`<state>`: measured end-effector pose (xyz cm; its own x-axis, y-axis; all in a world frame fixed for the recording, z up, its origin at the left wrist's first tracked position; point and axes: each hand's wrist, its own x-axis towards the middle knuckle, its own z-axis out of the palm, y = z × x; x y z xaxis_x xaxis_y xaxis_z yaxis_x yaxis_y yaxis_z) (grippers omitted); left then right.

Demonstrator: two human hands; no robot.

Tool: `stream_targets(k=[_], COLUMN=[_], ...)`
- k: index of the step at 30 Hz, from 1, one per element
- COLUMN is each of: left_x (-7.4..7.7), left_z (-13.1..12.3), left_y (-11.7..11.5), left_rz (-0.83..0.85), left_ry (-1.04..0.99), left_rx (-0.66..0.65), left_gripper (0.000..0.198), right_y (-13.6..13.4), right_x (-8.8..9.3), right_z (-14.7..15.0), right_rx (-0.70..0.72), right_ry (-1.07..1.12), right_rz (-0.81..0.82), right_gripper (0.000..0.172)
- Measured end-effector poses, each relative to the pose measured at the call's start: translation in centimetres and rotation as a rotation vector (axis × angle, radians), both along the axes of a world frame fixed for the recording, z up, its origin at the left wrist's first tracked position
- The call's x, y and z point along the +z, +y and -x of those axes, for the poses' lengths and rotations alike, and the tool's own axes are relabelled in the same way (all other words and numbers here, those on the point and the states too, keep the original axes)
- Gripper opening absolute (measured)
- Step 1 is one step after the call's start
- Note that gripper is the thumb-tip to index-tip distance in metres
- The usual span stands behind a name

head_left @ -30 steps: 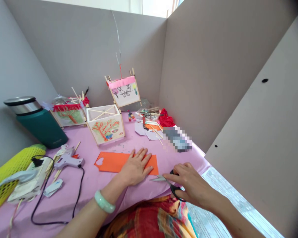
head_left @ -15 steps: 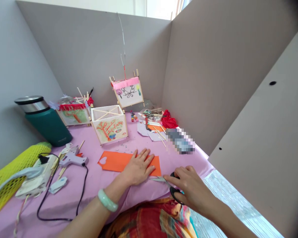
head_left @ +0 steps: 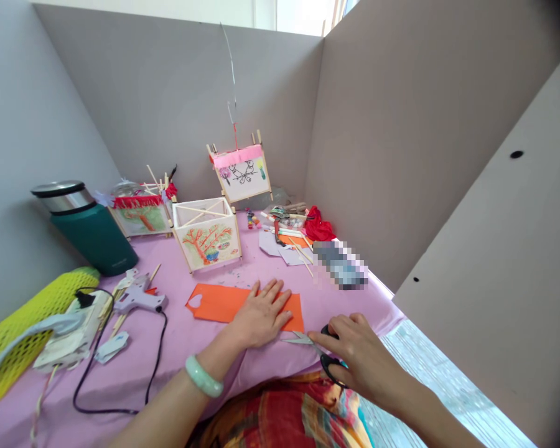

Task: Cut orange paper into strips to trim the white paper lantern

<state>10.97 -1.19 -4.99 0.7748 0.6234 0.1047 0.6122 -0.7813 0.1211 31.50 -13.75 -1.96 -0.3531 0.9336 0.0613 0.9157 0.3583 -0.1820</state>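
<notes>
An orange paper strip (head_left: 219,303) lies on the pink tablecloth, with a heart-shaped cutout near its pointed left end. My left hand (head_left: 262,314) rests flat on the right part of this strip, fingers spread. Black-handled scissors (head_left: 330,362) are gripped in my right hand (head_left: 354,348), thumb and fingers through the loops. Their blades stand slightly apart and point left, beside the strip's lower right corner. Whether the blade tips touch the cloth I cannot tell.
A paper lantern with a drawn tree (head_left: 208,246) stands behind the strip; another lantern (head_left: 242,174) hangs from a wire. At left are a green bottle (head_left: 96,236), a glue gun (head_left: 140,297) with its cord, and a power strip (head_left: 70,339). A blurred phone-like object (head_left: 340,264) lies right.
The view has shifted very slightly. Both hands, the scissors and the orange paper strip look the same as before.
</notes>
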Motion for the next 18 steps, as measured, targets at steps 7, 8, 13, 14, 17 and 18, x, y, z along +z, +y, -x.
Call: stream_targets(k=[7,8,13,14,17,18], left_x=[0.00,-0.01,-0.04,-0.02,0.06,0.10], left_z=[0.00,0.00,0.04,0.04,0.04,0.04], left_y=[0.09,0.10,0.01,-0.01,-0.01,0.00], left_rz=[0.014,0.014,0.004,0.006,0.017,0.020], left_ry=[0.007,0.010,0.014,0.015,0.019,0.021], left_rx=[-0.004,-0.002,-0.002,-0.004,-0.002,-0.001], left_gripper=[0.057,0.058,0.058,0.059,0.058,0.058], right_y=[0.79,0.85,0.46,0.38,0.37,0.42], right_x=[-0.41,-0.46,-0.44,-0.37,-0.04,0.10], right_z=[0.15,0.18,-0.13,-0.18,-0.19,-0.17], right_rx=[0.018,0.020,0.043,0.046,0.043,0.039], right_ry=[0.018,0.017,-0.010,-0.013,-0.010,-0.006], right_rz=[-0.050,-0.056,-0.066,-0.062,-0.049,-0.040], right_gripper=[0.049,0.049,0.047,0.047,0.045,0.044])
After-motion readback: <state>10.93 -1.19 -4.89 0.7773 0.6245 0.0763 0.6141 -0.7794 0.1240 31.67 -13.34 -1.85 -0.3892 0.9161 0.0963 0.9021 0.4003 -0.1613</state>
